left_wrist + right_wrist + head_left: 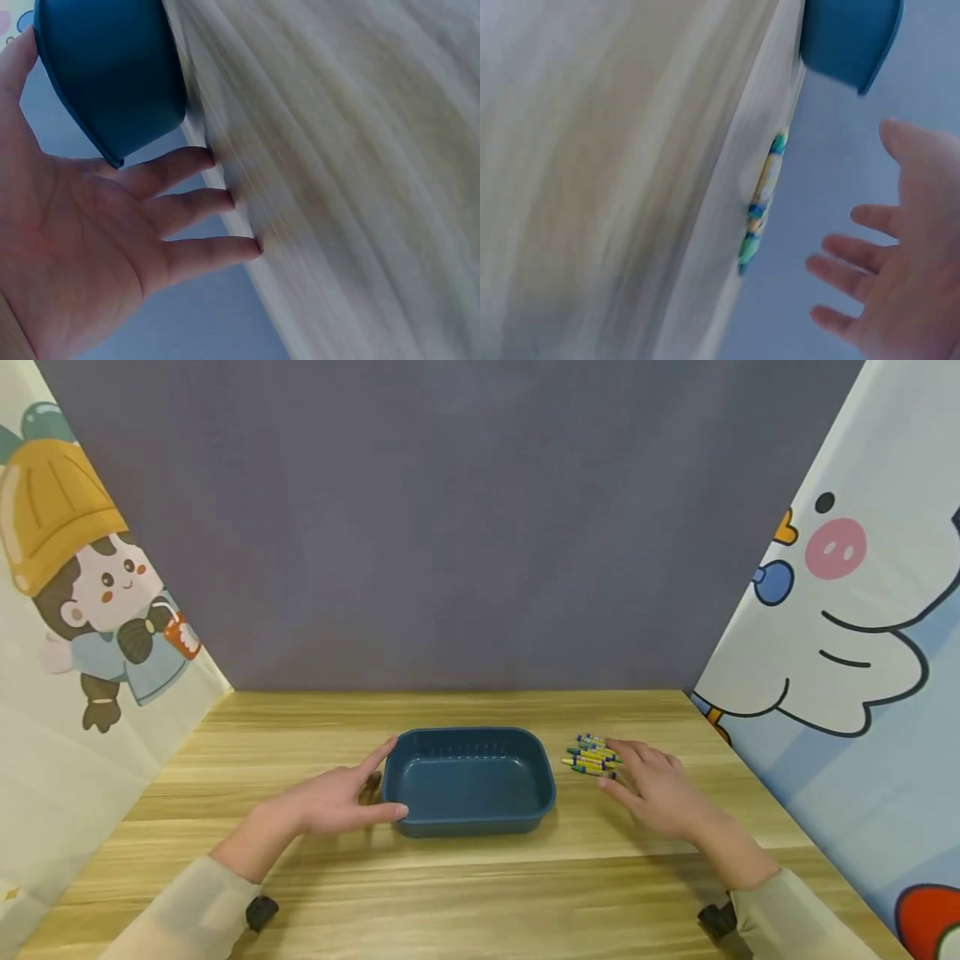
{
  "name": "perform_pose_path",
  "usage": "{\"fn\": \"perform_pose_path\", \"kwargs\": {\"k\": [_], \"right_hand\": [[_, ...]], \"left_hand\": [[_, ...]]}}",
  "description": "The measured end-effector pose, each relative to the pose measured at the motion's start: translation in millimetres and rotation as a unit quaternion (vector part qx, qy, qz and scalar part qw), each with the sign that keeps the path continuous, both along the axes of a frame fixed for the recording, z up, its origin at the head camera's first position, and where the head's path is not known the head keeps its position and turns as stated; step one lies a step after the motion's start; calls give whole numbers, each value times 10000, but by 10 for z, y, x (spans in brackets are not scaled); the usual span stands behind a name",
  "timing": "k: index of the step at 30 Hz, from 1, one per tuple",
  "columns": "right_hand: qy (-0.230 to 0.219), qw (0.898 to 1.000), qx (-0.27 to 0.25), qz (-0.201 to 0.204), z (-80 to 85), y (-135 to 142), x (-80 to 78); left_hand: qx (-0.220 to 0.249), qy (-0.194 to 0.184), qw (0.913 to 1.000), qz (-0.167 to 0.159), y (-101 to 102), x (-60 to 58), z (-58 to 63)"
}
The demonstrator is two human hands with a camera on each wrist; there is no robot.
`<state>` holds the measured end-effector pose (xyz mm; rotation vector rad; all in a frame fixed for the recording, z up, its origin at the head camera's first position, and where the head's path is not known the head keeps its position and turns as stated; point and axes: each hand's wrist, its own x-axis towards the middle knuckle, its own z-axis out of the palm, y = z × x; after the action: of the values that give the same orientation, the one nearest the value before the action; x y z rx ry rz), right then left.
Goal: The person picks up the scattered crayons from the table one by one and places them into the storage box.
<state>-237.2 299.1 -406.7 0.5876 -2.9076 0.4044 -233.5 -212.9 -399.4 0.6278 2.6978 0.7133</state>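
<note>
A dark blue rectangular basin [468, 828] stands upright on the wooden table, with nothing inside it. My left hand [337, 799] is at its left end, the thumb on the front corner of the rim and the index finger by the back corner. In the left wrist view, the other fingers [202, 259] stretch out straight to the tabletop beside the basin [112, 75]. To the right lies a small pile of crayons [592, 765], yellow and green wrapped. Over its right side hovers my right hand [663, 793], fingers spread and holding nothing; the right wrist view shows it raised above the crayons [765, 184].
The wooden tabletop [465, 902] reaches back to a plain grey panel [465, 527]. Cartoon-printed sheets stand along both sides, a figure in a yellow hat [63, 518] at left and a white bird [862, 635] at right. Each wrist wears a black strap [261, 912].
</note>
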Motion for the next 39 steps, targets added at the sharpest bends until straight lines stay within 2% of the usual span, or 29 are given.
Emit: {"fn": "perform_pose_path", "kwargs": {"k": [7,13,18,22,26,30,39], "right_hand": [[-600,9923,-1068,-205,-98,348,-361],[-1073,9849,-1345,-179,-175,597,-731],[-1502,9781,-1424,-224,-170,689,-942],[-2085,9671,-1435,-262,-171,720,-1033],[-2413,9587,-1493,-171,-191,732,-1107],[-2521,9566,-1457,-153,-202,709,-1180],[-2328,9636,-1275,-319,-189,621,-1231]], "left_hand": [[-19,18,10000,20,23,-8,-19],[-25,60,10000,26,6,6,-42],[27,51,10000,18,14,1,-63],[21,63,10000,11,25,-4,-91],[31,24,10000,9,28,-5,-92],[21,26,10000,-6,17,-5,-65],[42,79,9999,-74,12,-18,-35]]}}
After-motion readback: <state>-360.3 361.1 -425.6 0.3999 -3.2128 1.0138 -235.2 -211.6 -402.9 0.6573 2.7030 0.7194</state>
